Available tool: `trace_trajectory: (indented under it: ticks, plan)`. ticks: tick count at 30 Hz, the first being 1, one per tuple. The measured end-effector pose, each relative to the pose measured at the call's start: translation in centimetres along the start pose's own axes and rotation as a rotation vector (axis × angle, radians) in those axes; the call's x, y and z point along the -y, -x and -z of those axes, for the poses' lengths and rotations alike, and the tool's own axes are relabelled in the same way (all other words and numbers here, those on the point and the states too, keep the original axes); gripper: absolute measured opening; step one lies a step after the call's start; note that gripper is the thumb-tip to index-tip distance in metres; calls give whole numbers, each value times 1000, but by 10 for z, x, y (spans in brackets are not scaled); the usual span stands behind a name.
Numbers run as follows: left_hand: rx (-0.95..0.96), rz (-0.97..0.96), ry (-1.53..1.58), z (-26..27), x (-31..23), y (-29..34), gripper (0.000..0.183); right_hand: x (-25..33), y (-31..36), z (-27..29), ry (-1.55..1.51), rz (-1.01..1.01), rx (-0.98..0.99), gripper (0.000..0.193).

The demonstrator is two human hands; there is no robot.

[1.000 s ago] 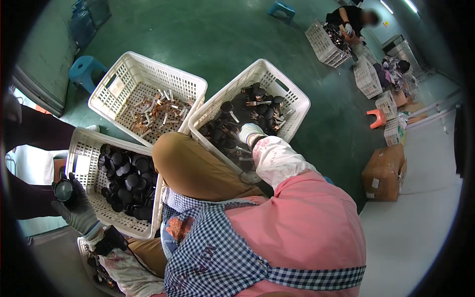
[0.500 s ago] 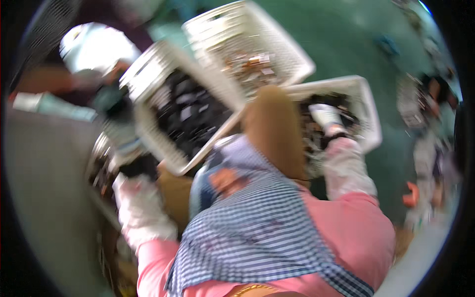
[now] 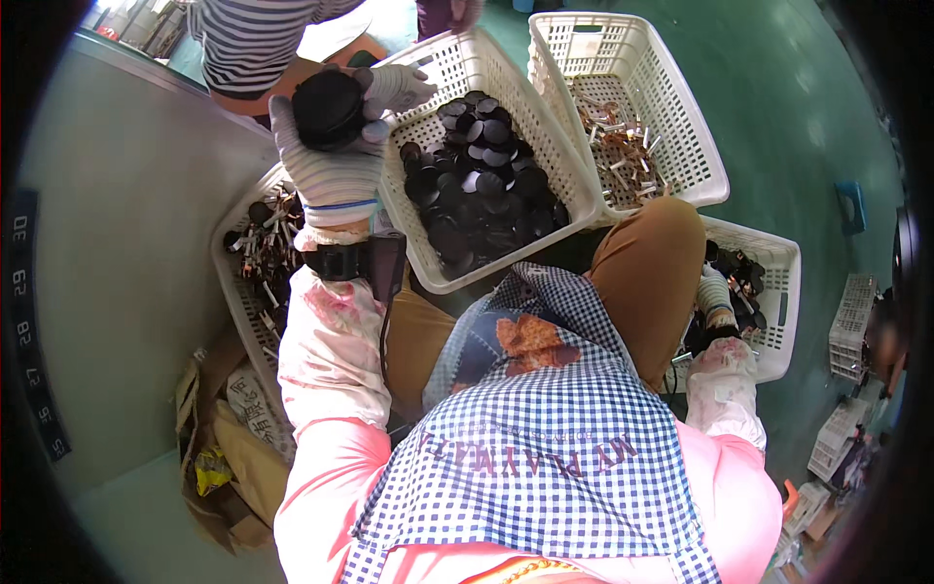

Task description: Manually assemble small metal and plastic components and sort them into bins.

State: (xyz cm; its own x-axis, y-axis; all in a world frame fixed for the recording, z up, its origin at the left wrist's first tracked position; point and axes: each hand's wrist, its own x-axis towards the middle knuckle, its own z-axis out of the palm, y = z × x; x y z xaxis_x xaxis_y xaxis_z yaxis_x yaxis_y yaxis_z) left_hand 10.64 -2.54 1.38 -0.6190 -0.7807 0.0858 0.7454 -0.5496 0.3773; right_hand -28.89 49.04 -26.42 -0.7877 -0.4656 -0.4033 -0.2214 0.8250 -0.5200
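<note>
My left hand [image 3: 336, 180], in a striped knit glove, is raised beside the far left rim of the middle white basket [image 3: 574, 190]. Its fingers are wrapped round a thick, round black disc-shaped piece [image 3: 328, 109]. Many thin black discs [image 3: 486, 200] lie heaped inside that basket. Down in the right white basket [image 3: 783, 336] is my right hand [image 3: 715, 294], also gloved, among dark pieces [image 3: 747, 282]. My knee and the pieces hide its fingers, so its grip cannot be made out.
A far basket [image 3: 696, 161] holds small brown and white parts. The left basket [image 3: 229, 263] contains mixed dark and metal parts, beside a grey panel [image 3: 126, 204]. Another person's striped sleeve [image 3: 248, 44] is at the top. Brown paper packaging [image 3: 238, 438] lies lower left.
The view has swung and sharpened from a blur. My left hand has come up from beside the left basket, with the black piece in it. My right hand stays in the right basket.
</note>
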Motion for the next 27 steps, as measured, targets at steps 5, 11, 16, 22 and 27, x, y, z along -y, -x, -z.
trace_trajectory:
  ticks: [5, 11, 16, 22, 27]
  plan:
    - [157, 56, -60, 4, 0, -3, 64, 8, -5, 5, -71, -51, -7, 42]
    - [135, 177, -107, -2, 17, 0, 61, 97, -5, 57, 223, 67, -258, 41]
    - [32, 135, -281, -7, 35, 2, 57, 151, -28, 71, -29, 249, -375, 36]
    - [-1, -14, -434, -6, 40, -2, 52, 165, -74, 67, -103, 219, -308, 39]
    - [-62, -97, -440, -3, 41, -11, 51, 191, -99, 67, -15, 202, -307, 33]
